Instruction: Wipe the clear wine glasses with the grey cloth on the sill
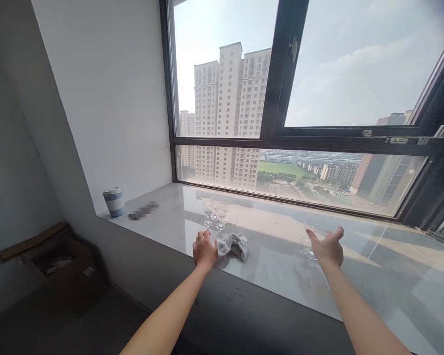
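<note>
At far left on the floor, a cardboard box [59, 266]. On the left end of the sill [274, 266] stands a blue-banded cup [114, 201], with a blurred patch beside it we can't read. Mid-sill, a tight cluster of stemmed glasses [216, 213] sits just behind our left hand [204, 250]. Left hand: fingers curled, knuckles up, touching the left edge of the grey cloth [235, 245]; can't tell if it pinches it. Right hand [328, 248]: spread wide, thumb out, at a lone glass [308, 241] well apart from the cluster, not closed on it.

Our take: close low on the bowl, light squeeze, lift straight. Gather the cloth without sweeping back into the cluster.

Hard to see: the lone glass is mostly behind the right hand, clear against glare. Cluster count unclear.
</note>
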